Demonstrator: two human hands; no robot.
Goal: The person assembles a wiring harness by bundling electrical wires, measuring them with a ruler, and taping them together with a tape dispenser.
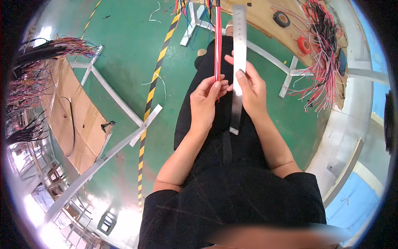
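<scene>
My left hand (205,99) pinches the lower end of a bundle of red and white wires (218,45). The bundle runs straight up from my fingers to the table edge, with black wrapping at its top. A long steel ruler (239,39) is gripped in my right hand (252,89), thumb laid across its face. The ruler stands lengthwise just right of the wires, roughly parallel to them, with a narrow gap between. Its lower end reaches down over my lap.
On the cardboard-topped table (265,18) ahead lie a black tape roll (281,19), a red tape roll (304,45) and a heap of red and white wires (325,54). Another cardboard-covered table (78,124) with wire bundles (54,50) stands left. Striped floor tape (155,83) runs between.
</scene>
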